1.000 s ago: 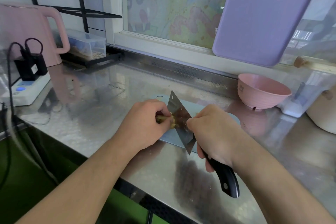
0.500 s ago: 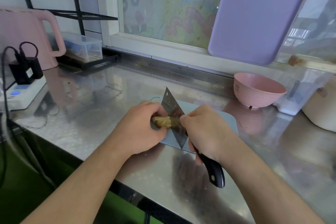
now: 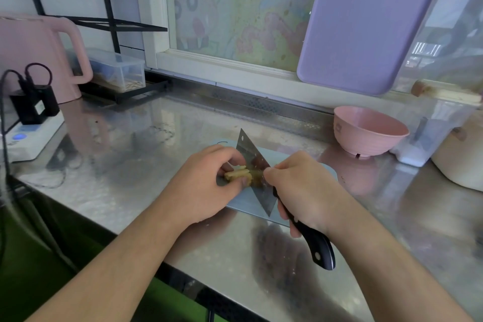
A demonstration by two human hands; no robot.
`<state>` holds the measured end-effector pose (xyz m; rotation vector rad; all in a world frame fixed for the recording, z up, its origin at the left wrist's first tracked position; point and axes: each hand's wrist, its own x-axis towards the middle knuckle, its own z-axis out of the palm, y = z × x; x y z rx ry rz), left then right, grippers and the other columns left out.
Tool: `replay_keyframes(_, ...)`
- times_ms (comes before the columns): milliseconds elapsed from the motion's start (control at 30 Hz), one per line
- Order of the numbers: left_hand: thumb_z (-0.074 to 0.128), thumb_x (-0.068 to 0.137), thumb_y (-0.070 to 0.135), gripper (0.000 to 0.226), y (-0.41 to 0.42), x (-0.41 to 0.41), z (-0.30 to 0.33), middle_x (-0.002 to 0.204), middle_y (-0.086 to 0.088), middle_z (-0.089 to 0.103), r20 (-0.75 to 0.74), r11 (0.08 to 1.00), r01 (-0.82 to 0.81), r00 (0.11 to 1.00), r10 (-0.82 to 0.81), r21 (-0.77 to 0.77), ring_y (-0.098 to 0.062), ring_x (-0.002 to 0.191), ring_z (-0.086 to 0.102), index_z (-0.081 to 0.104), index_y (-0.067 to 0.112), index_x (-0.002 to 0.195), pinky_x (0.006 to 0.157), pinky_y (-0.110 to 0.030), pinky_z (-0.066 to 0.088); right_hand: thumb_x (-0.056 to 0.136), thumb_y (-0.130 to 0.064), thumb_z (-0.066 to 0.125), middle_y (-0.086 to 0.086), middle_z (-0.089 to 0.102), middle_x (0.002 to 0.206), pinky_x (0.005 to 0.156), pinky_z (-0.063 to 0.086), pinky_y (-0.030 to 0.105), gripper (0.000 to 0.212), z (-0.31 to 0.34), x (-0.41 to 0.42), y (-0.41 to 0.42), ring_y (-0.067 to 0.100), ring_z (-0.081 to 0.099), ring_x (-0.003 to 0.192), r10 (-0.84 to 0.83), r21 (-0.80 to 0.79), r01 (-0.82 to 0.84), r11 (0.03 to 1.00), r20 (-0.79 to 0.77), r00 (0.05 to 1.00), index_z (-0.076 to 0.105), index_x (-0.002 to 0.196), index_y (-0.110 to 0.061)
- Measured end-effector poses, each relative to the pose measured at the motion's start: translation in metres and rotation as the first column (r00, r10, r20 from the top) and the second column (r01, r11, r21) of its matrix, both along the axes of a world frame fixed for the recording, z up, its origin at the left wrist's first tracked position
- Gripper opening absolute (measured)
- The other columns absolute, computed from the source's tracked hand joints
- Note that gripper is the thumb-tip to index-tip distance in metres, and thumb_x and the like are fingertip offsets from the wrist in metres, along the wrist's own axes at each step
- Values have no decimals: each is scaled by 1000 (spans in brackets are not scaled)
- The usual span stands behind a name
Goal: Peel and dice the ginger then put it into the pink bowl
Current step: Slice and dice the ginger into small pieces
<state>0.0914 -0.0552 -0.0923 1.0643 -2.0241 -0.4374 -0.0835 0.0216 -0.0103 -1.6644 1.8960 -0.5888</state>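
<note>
A yellowish piece of ginger (image 3: pixel 236 174) is pinched between the fingers of my left hand (image 3: pixel 206 188) above a pale blue cutting board (image 3: pixel 322 172). My right hand (image 3: pixel 300 188) grips a cleaver (image 3: pixel 254 165) by its black handle (image 3: pixel 317 246), thumb near the blade. The blade stands on edge, tilted, pressed against the ginger's right side. The pink bowl (image 3: pixel 369 131) stands empty at the back right, apart from both hands.
The steel counter (image 3: pixel 130 154) ends in a front edge close to my arms. A pink kettle (image 3: pixel 39 57) and a power strip (image 3: pixel 28 138) with plugs stand left. A clear box (image 3: pixel 117 73), a purple board (image 3: pixel 366 21), a salt container (image 3: pixel 428 136) and a cream pot (image 3: pixel 460 159) line the back.
More of the ginger shows beyond my left fingers than a second ago. The cleaver has shifted slightly against it, and my head has moved a little so the scene sits differently.
</note>
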Motion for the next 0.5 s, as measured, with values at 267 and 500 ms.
replay_keyframes(267,77,88,28,10,-3,1,-5,89,12,65,36,996,8,999,-5,-93,-12,84,65,68,30,86,75,-42,57,94,-18,47,16,56,46,44,41,31,35,7,-8,6,29,51,30,-54,-38,60,997,142,988,53,65,0)
replay_keyframes(500,78,88,29,12,-2,1,-4,88,13,63,49,992,-13,999,19,-126,-10,82,64,67,29,84,75,-41,56,95,-21,48,14,55,48,43,40,29,36,9,-8,9,28,50,30,-48,-40,55,998,164,985,57,74,7)
